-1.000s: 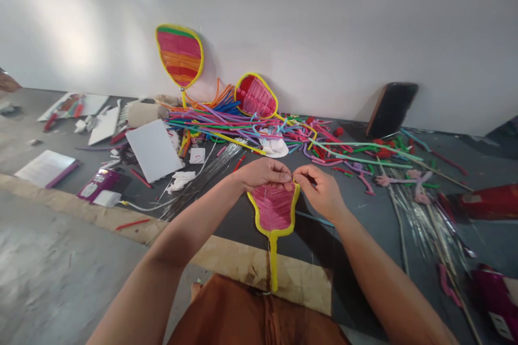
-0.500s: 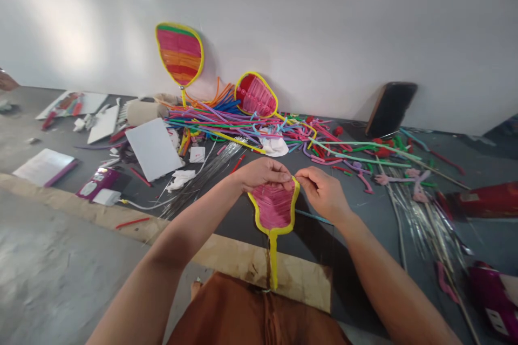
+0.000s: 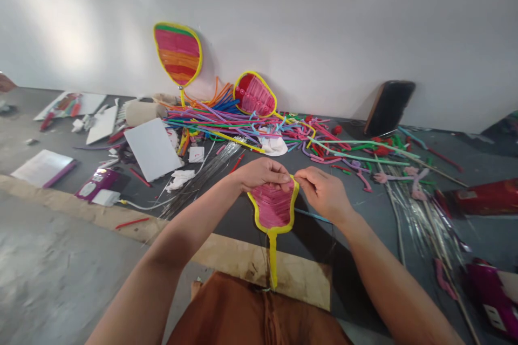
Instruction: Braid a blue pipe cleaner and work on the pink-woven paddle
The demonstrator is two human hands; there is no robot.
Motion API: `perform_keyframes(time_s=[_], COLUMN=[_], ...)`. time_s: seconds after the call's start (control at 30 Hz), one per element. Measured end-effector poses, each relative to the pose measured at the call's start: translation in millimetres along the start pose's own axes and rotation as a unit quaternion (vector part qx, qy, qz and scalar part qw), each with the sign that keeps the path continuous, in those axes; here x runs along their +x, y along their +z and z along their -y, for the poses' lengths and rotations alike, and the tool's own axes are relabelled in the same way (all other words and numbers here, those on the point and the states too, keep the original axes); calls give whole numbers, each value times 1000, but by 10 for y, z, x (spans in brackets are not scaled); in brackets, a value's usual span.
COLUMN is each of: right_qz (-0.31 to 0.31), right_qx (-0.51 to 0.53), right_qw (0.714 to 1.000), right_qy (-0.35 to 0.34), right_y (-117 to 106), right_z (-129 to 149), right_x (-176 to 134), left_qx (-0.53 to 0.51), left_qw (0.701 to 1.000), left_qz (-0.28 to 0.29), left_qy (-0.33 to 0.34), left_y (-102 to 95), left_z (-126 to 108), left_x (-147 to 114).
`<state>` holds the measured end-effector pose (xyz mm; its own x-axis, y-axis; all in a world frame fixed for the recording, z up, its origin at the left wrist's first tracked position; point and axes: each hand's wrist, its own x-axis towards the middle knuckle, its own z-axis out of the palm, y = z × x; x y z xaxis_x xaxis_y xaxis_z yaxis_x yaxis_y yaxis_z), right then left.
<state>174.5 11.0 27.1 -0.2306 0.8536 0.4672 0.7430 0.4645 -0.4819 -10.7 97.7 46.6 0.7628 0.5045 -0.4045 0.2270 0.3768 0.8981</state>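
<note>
A pink hand fan [image 3: 273, 210] with a fuzzy yellow rim and a yellow handle stands in front of me, its handle pointing down towards my lap. My left hand [image 3: 267, 175] is closed on its top edge, thumb and fingers pinched together, covering part of the rim. At the upper right corner of the fan, my right hand [image 3: 321, 191] pinches the yellow rim between thumb and forefinger. The fingertips of both hands almost meet there. Whatever small piece may lie between them is too small to make out.
Behind lies a heap of coloured pipe cleaners [image 3: 226, 118]. Two more fans, one striped [image 3: 178, 54] and one red and pink [image 3: 254, 94], lean at the wall. A phone [image 3: 389, 108] stands at right. A white card [image 3: 154, 149] and purple box [image 3: 97, 182] lie left.
Both hands keep almost the same pinch at the fan's upper right corner. The whole view has shifted very slightly.
</note>
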Motion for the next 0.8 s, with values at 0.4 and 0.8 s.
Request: perform_keyframes(time_s=[0.4,0.8], right_qz=[6,53], right_qx=[-55,-146], right_qw=[998,988], right_qy=[-18,-21], right_y=[-10,-15], right_z=[23,47], right_x=[16,16], left_qx=[-4,-7], left_qw=[1000,1000], left_qz=[5,-19], left_qy=[-11,-13], left_y=[-14,29], left_z=[41,53], left_x=[22,64])
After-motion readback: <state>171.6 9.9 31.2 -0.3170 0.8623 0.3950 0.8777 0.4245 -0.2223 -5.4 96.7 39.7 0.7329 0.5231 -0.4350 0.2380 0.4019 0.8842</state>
